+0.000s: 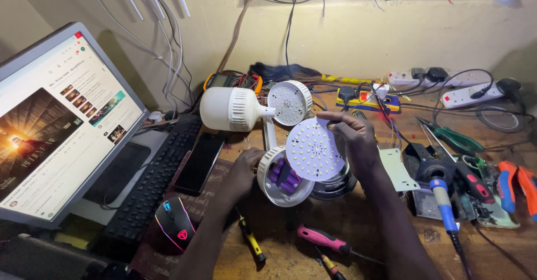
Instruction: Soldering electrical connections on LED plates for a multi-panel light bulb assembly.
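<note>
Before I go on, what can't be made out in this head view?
- Left hand: its fingers are hidden behind the white round lamp housing.
- Purple cells inside: partly covered by the round white LED disc in the right hand.
- Blue-handled soldering iron: its cord leaves the bottom edge.

2 bare forearms, left hand (243,171), right hand (355,140), no sleeves, no rings

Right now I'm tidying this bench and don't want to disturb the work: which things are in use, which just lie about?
In use: round LED board in right hand; opened lamp housing in left hand.

Lying about: white bulb, pink screwdriver, soldering iron, mouse, keyboard.
</note>
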